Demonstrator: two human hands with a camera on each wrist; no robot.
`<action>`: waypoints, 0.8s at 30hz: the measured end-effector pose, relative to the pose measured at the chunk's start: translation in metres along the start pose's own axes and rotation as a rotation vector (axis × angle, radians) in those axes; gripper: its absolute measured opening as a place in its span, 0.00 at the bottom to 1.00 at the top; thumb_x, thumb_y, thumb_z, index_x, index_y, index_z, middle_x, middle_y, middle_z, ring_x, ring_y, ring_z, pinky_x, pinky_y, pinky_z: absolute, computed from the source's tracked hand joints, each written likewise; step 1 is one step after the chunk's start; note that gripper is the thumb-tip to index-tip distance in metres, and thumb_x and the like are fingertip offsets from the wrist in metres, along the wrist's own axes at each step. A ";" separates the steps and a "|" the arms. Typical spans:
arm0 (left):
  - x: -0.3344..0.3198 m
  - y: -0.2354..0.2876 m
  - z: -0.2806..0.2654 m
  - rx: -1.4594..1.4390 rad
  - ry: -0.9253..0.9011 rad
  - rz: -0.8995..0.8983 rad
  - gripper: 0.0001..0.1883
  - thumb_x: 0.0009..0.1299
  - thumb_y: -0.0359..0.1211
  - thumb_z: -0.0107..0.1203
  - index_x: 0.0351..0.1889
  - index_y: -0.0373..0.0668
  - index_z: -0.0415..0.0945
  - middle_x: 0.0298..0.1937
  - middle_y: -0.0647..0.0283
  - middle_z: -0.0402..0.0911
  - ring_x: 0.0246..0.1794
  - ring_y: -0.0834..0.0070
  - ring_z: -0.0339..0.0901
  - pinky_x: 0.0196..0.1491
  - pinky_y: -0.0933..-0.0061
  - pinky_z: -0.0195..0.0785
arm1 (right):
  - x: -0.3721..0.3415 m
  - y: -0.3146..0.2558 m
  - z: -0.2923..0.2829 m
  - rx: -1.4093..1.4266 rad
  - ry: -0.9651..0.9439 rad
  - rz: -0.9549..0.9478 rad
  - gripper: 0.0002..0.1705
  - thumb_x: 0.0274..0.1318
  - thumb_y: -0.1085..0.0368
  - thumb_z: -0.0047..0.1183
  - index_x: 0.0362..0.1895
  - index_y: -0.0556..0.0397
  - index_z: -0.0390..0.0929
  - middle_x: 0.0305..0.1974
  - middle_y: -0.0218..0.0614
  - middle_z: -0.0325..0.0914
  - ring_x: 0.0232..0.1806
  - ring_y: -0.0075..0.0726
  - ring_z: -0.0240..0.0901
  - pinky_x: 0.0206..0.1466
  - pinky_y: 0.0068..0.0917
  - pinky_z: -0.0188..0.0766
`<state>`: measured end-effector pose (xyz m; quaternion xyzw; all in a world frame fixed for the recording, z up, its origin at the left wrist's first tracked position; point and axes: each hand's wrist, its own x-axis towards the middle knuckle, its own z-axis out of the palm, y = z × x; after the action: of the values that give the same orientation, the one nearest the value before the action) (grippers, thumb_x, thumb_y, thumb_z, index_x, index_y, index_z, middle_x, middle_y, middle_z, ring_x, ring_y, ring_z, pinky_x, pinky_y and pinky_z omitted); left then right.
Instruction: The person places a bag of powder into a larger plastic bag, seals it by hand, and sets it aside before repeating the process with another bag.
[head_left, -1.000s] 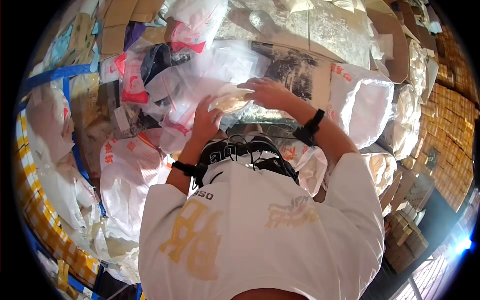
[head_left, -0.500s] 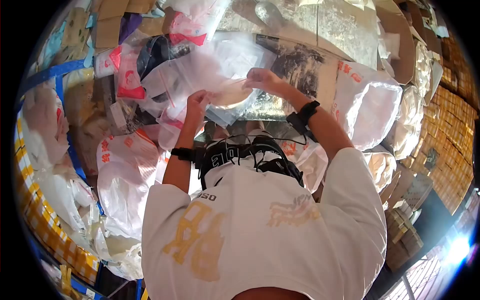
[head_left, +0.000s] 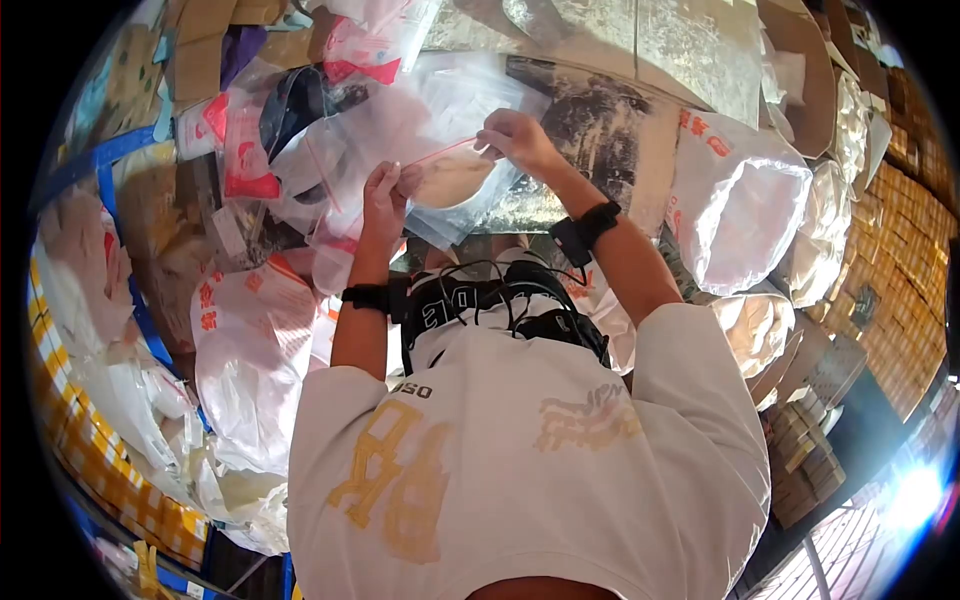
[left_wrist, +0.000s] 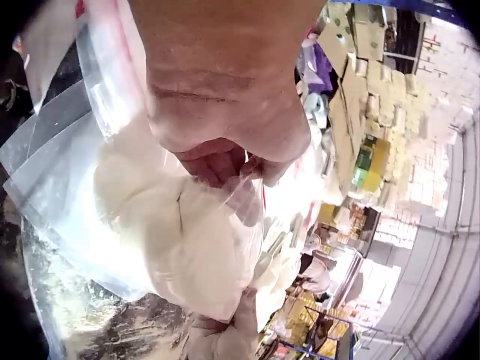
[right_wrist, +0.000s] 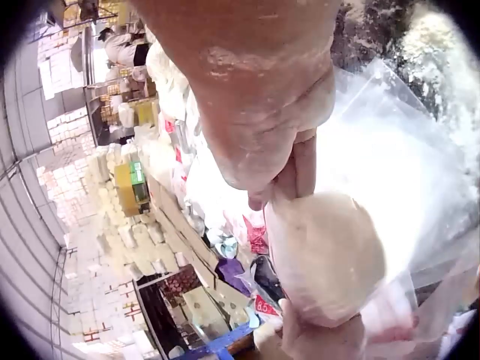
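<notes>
A clear bag (head_left: 450, 178) with a red line along its top edge and pale cream contents is stretched between both hands. The left hand (head_left: 383, 200) pinches its left top corner. At the right end of the red line, the right hand (head_left: 520, 142) pinches the other corner. In the left wrist view the filled bag (left_wrist: 187, 240) hangs below the left fingers. The right wrist view shows the rounded, pale bag (right_wrist: 330, 255) between the hands. Flat clear bags (head_left: 480, 95) lie beneath and behind it on the powder-dusted surface.
Pink-and-white packets (head_left: 250, 160) lie at the left. A large white sack (head_left: 740, 200) with red print stands at the right, another sack (head_left: 250, 340) at the lower left. A blue rail (head_left: 130, 148) runs along the left side. Cardboard (head_left: 205, 50) is at the upper left.
The hands have shifted left and the right hand higher, pulling the bag's top edge into a straight, slanting red line. Earlier the right hand's fingers were spread over the bag; now they pinch its corner.
</notes>
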<state>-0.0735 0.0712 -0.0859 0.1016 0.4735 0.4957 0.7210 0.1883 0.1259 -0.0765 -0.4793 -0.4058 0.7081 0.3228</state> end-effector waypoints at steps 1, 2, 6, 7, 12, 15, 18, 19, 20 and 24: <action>0.005 -0.005 -0.007 -0.017 -0.036 -0.010 0.11 0.76 0.30 0.52 0.28 0.43 0.71 0.32 0.64 0.82 0.31 0.80 0.78 0.36 0.76 0.70 | 0.002 0.005 0.000 0.036 0.019 0.014 0.05 0.65 0.71 0.55 0.39 0.60 0.74 0.31 0.37 0.81 0.30 0.25 0.79 0.33 0.22 0.75; 0.012 -0.010 -0.018 -0.034 -0.072 -0.019 0.11 0.75 0.30 0.53 0.28 0.43 0.71 0.32 0.64 0.82 0.32 0.80 0.78 0.37 0.76 0.70 | 0.004 0.013 0.000 0.073 0.037 0.028 0.05 0.65 0.70 0.56 0.39 0.60 0.74 0.31 0.36 0.81 0.30 0.25 0.78 0.32 0.22 0.75; 0.009 0.007 -0.002 0.555 -0.075 0.018 0.10 0.69 0.34 0.61 0.29 0.39 0.76 0.30 0.68 0.80 0.30 0.78 0.77 0.36 0.76 0.68 | 0.011 0.026 -0.001 -0.001 0.105 0.053 0.06 0.65 0.69 0.56 0.39 0.60 0.74 0.29 0.37 0.81 0.27 0.24 0.77 0.31 0.21 0.74; 0.007 0.017 0.009 0.706 -0.147 0.049 0.10 0.68 0.35 0.63 0.30 0.38 0.78 0.29 0.68 0.80 0.29 0.77 0.76 0.35 0.76 0.68 | 0.010 0.027 0.002 -0.037 0.122 0.045 0.06 0.64 0.69 0.56 0.39 0.60 0.74 0.29 0.36 0.81 0.27 0.24 0.76 0.31 0.21 0.73; 0.013 0.047 0.047 1.328 -0.364 0.309 0.14 0.61 0.36 0.69 0.38 0.37 0.84 0.25 0.63 0.77 0.26 0.73 0.74 0.33 0.73 0.66 | 0.008 0.020 0.008 0.061 0.178 0.053 0.07 0.62 0.70 0.57 0.40 0.59 0.75 0.32 0.36 0.82 0.29 0.24 0.76 0.33 0.22 0.72; 0.029 0.040 0.037 1.290 -0.371 0.356 0.12 0.59 0.34 0.69 0.37 0.39 0.84 0.28 0.59 0.78 0.27 0.70 0.75 0.34 0.72 0.68 | 0.003 0.000 0.008 0.365 0.168 0.203 0.09 0.59 0.70 0.59 0.42 0.58 0.75 0.33 0.34 0.80 0.31 0.23 0.75 0.36 0.21 0.72; 0.035 0.038 0.039 1.324 -0.315 0.436 0.11 0.58 0.32 0.70 0.35 0.38 0.84 0.31 0.59 0.79 0.28 0.69 0.76 0.34 0.69 0.69 | 0.008 -0.008 0.004 0.314 0.096 0.261 0.14 0.57 0.68 0.60 0.47 0.57 0.75 0.34 0.30 0.78 0.32 0.22 0.72 0.37 0.21 0.70; 0.034 0.038 0.043 1.280 -0.331 0.536 0.09 0.59 0.30 0.68 0.33 0.35 0.83 0.34 0.59 0.78 0.25 0.71 0.73 0.31 0.72 0.65 | 0.007 -0.015 0.006 0.265 0.128 0.252 0.13 0.57 0.66 0.61 0.45 0.57 0.79 0.28 0.26 0.74 0.27 0.21 0.69 0.34 0.21 0.68; 0.033 0.041 0.047 1.296 -0.359 0.557 0.08 0.59 0.29 0.68 0.33 0.35 0.83 0.33 0.60 0.78 0.25 0.71 0.73 0.31 0.73 0.66 | 0.010 -0.013 0.004 0.198 0.105 0.260 0.12 0.57 0.65 0.60 0.44 0.57 0.80 0.26 0.26 0.74 0.26 0.21 0.68 0.33 0.21 0.68; 0.029 0.053 0.059 1.350 -0.427 0.559 0.06 0.63 0.28 0.65 0.32 0.34 0.82 0.28 0.62 0.78 0.25 0.75 0.74 0.32 0.75 0.67 | 0.021 -0.014 0.005 -0.069 0.084 0.203 0.12 0.60 0.61 0.58 0.38 0.59 0.83 0.21 0.25 0.73 0.22 0.22 0.67 0.30 0.23 0.67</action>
<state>-0.0583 0.1397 -0.0383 0.7306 0.4807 0.2320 0.4259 0.1779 0.1495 -0.0719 -0.5581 -0.3654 0.7020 0.2493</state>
